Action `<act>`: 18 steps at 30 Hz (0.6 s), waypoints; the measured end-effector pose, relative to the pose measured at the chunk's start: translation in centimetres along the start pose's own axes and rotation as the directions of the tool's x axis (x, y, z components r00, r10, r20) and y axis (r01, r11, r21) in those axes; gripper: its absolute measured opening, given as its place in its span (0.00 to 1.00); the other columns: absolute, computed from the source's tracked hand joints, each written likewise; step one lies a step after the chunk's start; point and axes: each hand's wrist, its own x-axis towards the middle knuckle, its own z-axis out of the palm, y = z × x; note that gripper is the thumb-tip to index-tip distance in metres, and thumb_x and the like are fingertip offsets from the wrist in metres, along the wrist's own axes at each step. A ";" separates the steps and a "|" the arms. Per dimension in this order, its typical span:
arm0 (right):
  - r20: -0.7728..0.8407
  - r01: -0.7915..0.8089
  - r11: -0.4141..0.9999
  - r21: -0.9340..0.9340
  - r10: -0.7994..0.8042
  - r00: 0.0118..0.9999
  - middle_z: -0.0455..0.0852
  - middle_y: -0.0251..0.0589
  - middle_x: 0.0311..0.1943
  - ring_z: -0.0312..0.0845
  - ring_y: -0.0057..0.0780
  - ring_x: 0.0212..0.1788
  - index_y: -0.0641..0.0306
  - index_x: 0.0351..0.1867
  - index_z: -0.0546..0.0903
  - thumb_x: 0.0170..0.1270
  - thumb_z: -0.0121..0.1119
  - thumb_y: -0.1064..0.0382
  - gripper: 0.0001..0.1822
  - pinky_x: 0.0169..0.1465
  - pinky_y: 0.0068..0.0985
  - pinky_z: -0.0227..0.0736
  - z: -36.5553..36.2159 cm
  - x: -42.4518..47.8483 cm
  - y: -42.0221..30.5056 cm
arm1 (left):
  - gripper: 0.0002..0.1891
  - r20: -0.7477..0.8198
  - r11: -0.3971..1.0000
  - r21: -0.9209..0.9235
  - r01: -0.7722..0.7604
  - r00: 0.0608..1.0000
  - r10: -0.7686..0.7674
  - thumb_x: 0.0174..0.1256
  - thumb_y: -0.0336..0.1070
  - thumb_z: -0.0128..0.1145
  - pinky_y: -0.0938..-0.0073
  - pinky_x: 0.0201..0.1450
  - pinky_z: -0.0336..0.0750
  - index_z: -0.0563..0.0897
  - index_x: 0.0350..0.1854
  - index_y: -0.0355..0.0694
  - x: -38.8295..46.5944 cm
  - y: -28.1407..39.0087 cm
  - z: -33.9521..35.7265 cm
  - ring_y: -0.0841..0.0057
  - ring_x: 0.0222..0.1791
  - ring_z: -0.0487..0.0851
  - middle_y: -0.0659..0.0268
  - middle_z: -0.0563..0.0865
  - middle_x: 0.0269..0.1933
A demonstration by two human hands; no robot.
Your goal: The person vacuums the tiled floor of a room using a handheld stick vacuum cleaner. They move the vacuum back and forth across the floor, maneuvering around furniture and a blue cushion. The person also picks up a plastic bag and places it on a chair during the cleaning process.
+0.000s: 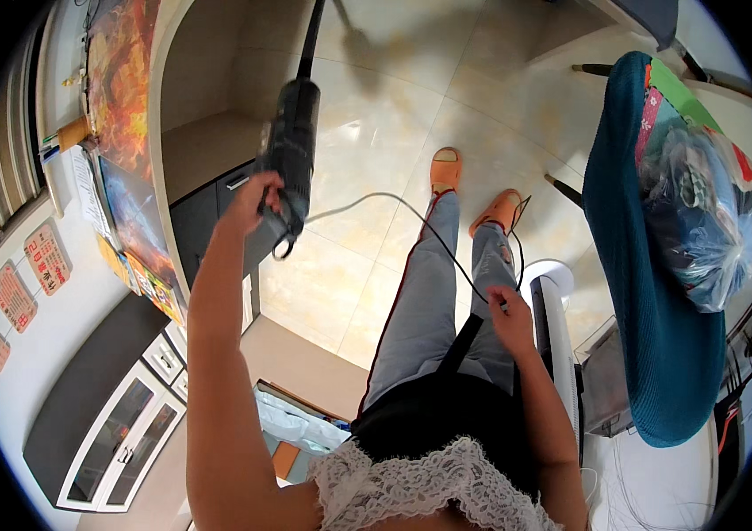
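A dark corded stick vacuum cleaner [295,133] slants up the view, its tube running out at the top edge. My left hand [260,202] is closed around its handle, slightly blurred. From the handle's lower end a thin dark power cord [409,207] arcs over the tiled floor to my right hand [509,317]. The fingers of my right hand pinch the cord in front of my right thigh. Past that hand, a loop of cord hangs up towards my right slipper [499,211]. The vacuum's floor head is out of view.
At right stands a teal upholstered chair [648,372] bearing a clear plastic bag of items [708,219]. A white rounded appliance [556,345] is close to my right leg. On the left are a desk with a picture-covered top [130,199] and dark drawers [236,182]. Pale floor tiles [356,265] lie between.
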 end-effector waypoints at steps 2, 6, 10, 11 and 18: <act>-0.013 -0.018 0.999 0.040 0.019 1.000 0.84 0.44 0.32 0.81 0.34 0.35 0.63 0.41 0.82 0.60 0.55 0.68 0.09 0.35 0.27 0.75 -0.2 -0.1 -0.5 | 0.10 -0.012 0.998 -0.037 -0.045 0.999 0.045 0.53 0.35 0.55 0.73 0.28 0.69 0.71 0.17 0.43 2.2 3.0 1.1 0.74 0.17 0.71 0.67 0.69 0.14; -0.066 -0.027 0.992 0.124 0.035 0.997 0.84 0.43 0.32 0.80 0.31 0.35 0.64 0.41 0.81 0.60 0.56 0.68 0.09 0.35 0.25 0.74 0.3 -0.4 0.4 | 0.10 -0.052 0.991 -0.109 -0.081 0.996 0.076 0.54 0.39 0.57 0.73 0.28 0.70 0.74 0.19 0.42 3.7 3.6 3.7 0.73 0.16 0.72 0.66 0.71 0.15; -0.066 -0.067 0.966 0.251 0.086 0.994 0.83 0.40 0.33 0.79 0.27 0.35 0.64 0.43 0.80 0.61 0.56 0.68 0.09 0.37 0.21 0.73 0.5 -1.0 0.0 | 0.10 0.075 0.960 -0.084 -0.269 0.959 0.275 0.58 0.42 0.55 0.74 0.34 0.71 0.81 0.31 0.39 2.0 -4.2 10.3 0.73 0.22 0.78 0.63 0.79 0.22; -0.056 -0.081 0.949 0.304 0.103 0.993 0.83 0.40 0.34 0.78 0.27 0.35 0.64 0.43 0.80 0.61 0.57 0.68 0.10 0.38 0.21 0.72 0.0 -1.3 -1.1 | 0.11 0.022 0.992 0.085 -0.092 0.996 0.091 0.59 0.43 0.54 0.73 0.36 0.72 0.81 0.31 0.40 0.5 -5.4 13.6 0.73 0.24 0.78 0.64 0.79 0.23; -0.225 -0.015 0.986 0.168 0.053 0.973 0.80 0.42 0.44 0.74 0.32 0.46 0.63 0.47 0.79 0.51 0.65 0.70 0.19 0.51 0.28 0.68 -6.7 -8.4 -6.2 | 0.11 0.586 0.680 -0.438 0.588 0.760 -0.280 0.59 0.44 0.59 0.71 0.46 0.71 0.76 0.29 0.42 -14.6 -11.0 33.0 0.74 0.35 0.76 0.67 0.77 0.30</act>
